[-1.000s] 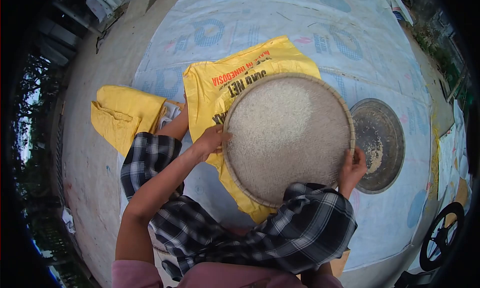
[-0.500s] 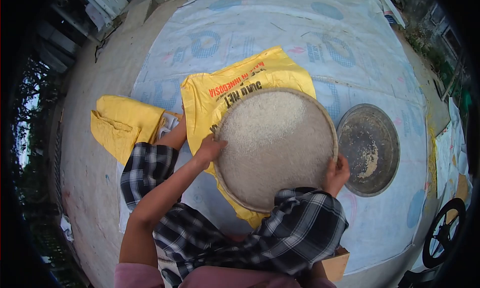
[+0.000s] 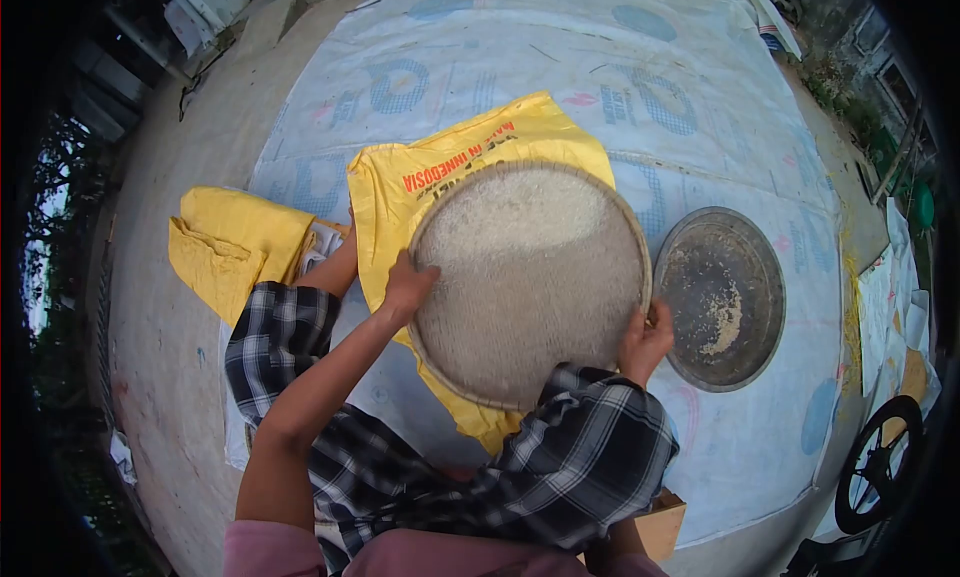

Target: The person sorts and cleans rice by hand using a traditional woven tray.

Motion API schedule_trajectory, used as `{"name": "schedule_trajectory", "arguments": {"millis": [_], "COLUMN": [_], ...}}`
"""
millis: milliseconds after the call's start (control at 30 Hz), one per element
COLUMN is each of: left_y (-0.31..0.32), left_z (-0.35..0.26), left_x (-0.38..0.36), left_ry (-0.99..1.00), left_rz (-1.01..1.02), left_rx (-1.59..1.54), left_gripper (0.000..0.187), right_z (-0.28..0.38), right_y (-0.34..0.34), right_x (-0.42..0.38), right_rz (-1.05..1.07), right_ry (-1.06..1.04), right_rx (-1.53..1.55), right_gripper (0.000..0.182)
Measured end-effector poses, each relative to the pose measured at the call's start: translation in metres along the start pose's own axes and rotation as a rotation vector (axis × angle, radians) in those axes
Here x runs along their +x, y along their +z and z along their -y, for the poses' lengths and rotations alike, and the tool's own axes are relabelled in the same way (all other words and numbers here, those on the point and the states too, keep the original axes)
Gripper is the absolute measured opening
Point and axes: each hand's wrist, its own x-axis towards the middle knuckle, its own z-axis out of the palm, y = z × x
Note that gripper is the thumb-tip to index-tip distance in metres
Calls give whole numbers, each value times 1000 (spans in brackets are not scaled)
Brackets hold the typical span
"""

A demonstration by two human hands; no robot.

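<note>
Head view, taking clock positions from the tray's centre: holding the round woven tray point(image 3: 540, 327) mid-frame, covering part of a yellow sack point(image 3: 375, 192); being unable to confirm contact beneath. Gripping the rim at nine o'clock with the left hand point(image 3: 410, 285), nearly closed, lapping the thumb over the edge and hiding the other fingers below. Gripping at four o'clock with the right hand point(image 3: 646, 339), curling its fingers loosely around the rim. Noting pale grain point(image 3: 515, 212) banked from ten to one o'clock, and a metal basin point(image 3: 690, 277) just beside the right hand at three o'clock. Risking spillage over the twelve-o'clock rim from too steep a tilt; risking a knock from the plaid knee point(image 3: 600, 437) crowding five o'clock; risking slippage from uneven grips.
</note>
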Motion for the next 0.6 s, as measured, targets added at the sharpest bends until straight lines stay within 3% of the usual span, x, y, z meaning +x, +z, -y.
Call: {"name": "schedule_trajectory", "arguments": {"millis": [33, 100, 133, 233, 267, 300, 367, 433, 500, 600], "left_y": [-2, -4, -2, 8, 5, 4, 4, -6, 0, 26], "left_z": [-4, -4, -1, -6, -9, 0, 25, -23, -31, -7], "left_x": [-3, -8, -7, 2, -6, -7, 1, -12, -8, 1], "left_ry": [18, 45, 30, 311, 76, 92, 250, 221, -133, 190], "left_rz": [-6, 365, 373, -72, -87, -98, 214, 336, 382, 131], "left_rx": [-5, -9, -11, 105, 202, 197, 96, 132, -440, -202], "left_gripper": [67, 69, 69, 71, 68, 68, 64, 60, 65, 52], "right_z": [1, -1, 3, 0, 12, 19, 7, 13, 9, -24], "right_y": [-2, -18, -20, -7, -3, -2, -12, -17, 16, 27], "right_x": [-3, 6, 9, 4, -3, -8, 0, 3, -2, 4], "right_rz": [19, 18, -13, -41, 21, 81, 31, -69, -10, -21], "right_ry": [5, -32, 6, -21, -23, -26, -7, -17, -82, -24], "right_rx": [78, -14, 0, -53, -76, -97, -11, 96, 2, 123], "right_gripper": [22, 21, 22, 22, 20, 19, 18, 21, 23, 23]}}
